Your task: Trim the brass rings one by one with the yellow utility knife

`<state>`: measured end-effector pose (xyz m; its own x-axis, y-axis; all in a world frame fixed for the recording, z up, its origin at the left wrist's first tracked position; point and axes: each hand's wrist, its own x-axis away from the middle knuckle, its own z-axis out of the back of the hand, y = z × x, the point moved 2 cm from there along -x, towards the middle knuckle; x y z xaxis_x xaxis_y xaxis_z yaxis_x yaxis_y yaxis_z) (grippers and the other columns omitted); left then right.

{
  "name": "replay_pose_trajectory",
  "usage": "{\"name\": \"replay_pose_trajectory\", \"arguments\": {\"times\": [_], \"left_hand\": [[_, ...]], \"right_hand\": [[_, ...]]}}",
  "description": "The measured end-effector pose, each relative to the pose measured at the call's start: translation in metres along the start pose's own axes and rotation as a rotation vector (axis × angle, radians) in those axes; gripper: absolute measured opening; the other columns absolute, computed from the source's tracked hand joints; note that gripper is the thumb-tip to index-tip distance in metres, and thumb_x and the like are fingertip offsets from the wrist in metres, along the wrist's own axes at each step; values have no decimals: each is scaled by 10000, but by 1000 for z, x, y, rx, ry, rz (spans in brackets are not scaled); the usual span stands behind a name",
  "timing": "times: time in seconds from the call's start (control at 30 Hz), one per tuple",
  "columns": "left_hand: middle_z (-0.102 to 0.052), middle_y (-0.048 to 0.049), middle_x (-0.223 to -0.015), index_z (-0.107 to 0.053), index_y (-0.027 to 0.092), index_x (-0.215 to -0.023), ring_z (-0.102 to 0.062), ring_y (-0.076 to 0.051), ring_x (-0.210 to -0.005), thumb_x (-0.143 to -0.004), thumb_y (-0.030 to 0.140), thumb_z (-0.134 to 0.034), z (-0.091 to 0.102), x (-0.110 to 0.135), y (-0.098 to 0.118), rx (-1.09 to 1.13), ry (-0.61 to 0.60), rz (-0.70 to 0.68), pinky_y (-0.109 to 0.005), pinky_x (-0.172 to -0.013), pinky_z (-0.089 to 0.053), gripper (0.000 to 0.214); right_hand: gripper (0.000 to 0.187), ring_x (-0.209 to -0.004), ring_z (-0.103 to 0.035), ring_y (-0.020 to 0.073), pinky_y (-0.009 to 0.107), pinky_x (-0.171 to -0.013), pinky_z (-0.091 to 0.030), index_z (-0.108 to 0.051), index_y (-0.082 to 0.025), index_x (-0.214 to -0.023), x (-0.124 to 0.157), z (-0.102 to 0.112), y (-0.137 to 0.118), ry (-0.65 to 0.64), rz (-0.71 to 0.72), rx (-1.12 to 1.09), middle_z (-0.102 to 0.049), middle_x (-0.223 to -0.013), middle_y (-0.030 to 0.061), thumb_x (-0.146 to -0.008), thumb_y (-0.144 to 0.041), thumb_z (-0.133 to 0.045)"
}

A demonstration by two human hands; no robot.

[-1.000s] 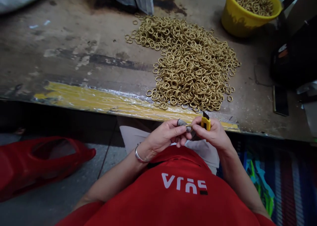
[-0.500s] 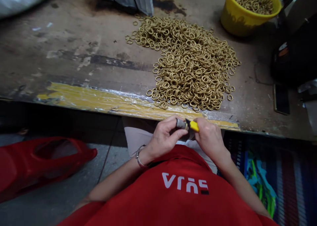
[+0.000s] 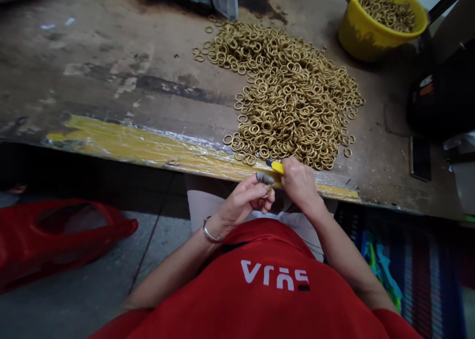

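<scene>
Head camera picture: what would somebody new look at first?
Probably the big pile of gold-coloured rings, heaped on the table in front of the person. Next, the yellow tub of similar rings at the far right. Then the yellow cutter in the right hand, near the left hand holding one ring.

Shirt: red, sleeves matching
Lettering: white, angular, on shirt front; black block adjoining
Bangle: silver-coloured, beyond shirt's left sleeve
Finger cover: grey, beyond shirt front
Trousers: pale, beyond shirt hem
</scene>
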<state>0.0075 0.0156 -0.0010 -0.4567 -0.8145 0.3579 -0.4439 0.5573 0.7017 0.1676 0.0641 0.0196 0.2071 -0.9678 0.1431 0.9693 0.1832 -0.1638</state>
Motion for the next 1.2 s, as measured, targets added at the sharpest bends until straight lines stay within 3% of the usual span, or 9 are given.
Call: {"name": "replay_pose_trajectory", "arguments": {"times": [0.13, 0.27, 0.37, 0.43, 0.53, 0.63, 0.77, 1.03, 1.2], "left_hand": [[-697, -63, -849, -649, 129, -919, -611, -119, -598, -784, 377, -743, 8, -2, 2, -118, 131, -112, -218, -489, -488, 298], [-721, -37, -868, -675, 152, -1000, -640, -119, -672, -813, 336, -769, 6, -3, -5, -450, 265, -304, -226, -633, -538, 278], [-741, -46, -952, -699, 171, -1030, -680, -164, -880, -846, 303, -739, 1, -3, -9, -603, 287, -417, -280, -854, -548, 230], [-737, -35, -877, -721, 172, -963, -667, -151, -814, -849, 284, -723, 0, -3, -8, -681, 328, -427, -259, -792, -545, 160], [-647, 10, -621, -714, 157, -829, -562, -101, -536, -810, 298, -736, 0, -4, -3, -589, 341, -285, -200, -509, -460, 144], [-567, 37, -504, -686, 141, -770, -464, -71, -404, -766, 341, -753, -3, -5, 1, -401, 282, -125, -176, -380, -358, 211], [-555, 42, -492, -654, 147, -762, -462, -69, -390, -731, 359, -764, -5, -7, 1, -325, 268, -83, -168, -360, -347, 241], [-568, 35, -553, -675, 161, -739, -470, -82, -502, -765, 243, -703, -18, 3, 13, -565, 224, -243, -202, -498, -396, 91], [-655, -11, -705, -667, 160, -740, -556, -127, -668, -787, 238, -698, -33, 19, 13, -613, -3, -155, -247, -651, -464, 96]], "right_hand": [[140, -605, -533, 140, 267, -595, -386, -601, -185, -748, 2, 6, 4, 13, -74, -590, -630, -704, 19, -861, -265, -577], [293, -418, -373, 67, 224, -412, -309, -561, -197, -763, 12, 4, 2, -249, -238, -1405, -595, -636, -38, -796, -467, -670], [375, -377, -320, 44, 205, -369, -270, -539, -202, -769, 18, 0, -4, -343, -348, -1652, -565, -593, -65, -683, -480, -776], [393, -373, -309, 42, 205, -371, -269, -522, -209, -759, 21, -2, -6, -380, -361, -1687, -524, -572, -81, -671, -492, -780], [363, -415, -346, 67, 229, -419, -302, -516, -214, -734, 30, 0, -2, -243, -266, -1449, -497, -586, -62, -805, -540, -659], [266, -567, -490, 131, 268, -570, -378, -557, -205, -727, 45, 7, 4, 17, -50, -852, -560, -637, 0, -912, -396, -554], [135, -746, -623, 194, 293, -673, -389, -654, -179, -913, 61, 7, 4, 29, 89, -301, -718, -859, 83, -877, -157, -526], [183, -759, -665, 223, 313, -604, -316, -658, -157, -985, 48, 3, 2, -42, -42, 36, -741, -930, 130, -957, -156, -478], [190, -806, -667, 247, 316, -653, -349, -653, -154, -1030, 39, 9, 25, 20, -204, 38, -734, -929, 138, -933, -136, -491]]}}
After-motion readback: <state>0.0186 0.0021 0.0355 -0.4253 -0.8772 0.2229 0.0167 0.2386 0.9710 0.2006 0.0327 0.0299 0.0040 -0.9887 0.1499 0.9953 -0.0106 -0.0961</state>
